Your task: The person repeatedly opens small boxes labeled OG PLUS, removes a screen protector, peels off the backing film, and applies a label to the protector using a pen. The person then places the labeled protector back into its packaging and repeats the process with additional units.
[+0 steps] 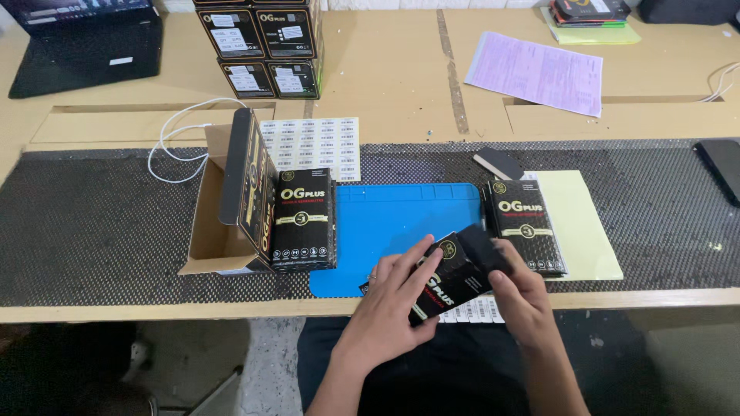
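Far left, a black laptop [85, 46] sits pushed back on the table [385, 85], well away from the work, and a white cable [177, 142] loops down onto the dark mesh mat [92, 223]. Next over, an open cardboard carton [212, 231] lies with its mouth facing up and a flap standing, and a black retail box [303, 219] stands upright just beside it, likely kept there so it is close to the carton. Behind that, a sheet of small labels [312, 146] lies flat, and a stack of black boxes [262, 46] stands at the back. Now the centre: a blue work mat [393, 223] gives open, bare room in front of the hands. The left hand [389, 304] is curled around a small black box [451, 277], fingers wrapped over its near side, and the right hand [524, 296] grips the same box at its upper end, thumb on top, so the box is tilted, held just above the table's near edge, over a strip of barcode stickers [478, 310]. To the right, another upright black box [526, 227] stands on a pale yellow sheet [578, 223], just beside the right hand, with a slim dark block [499, 163] behind it. Further back lies a pink paper [536, 73]; the mat to the far right has little on it.
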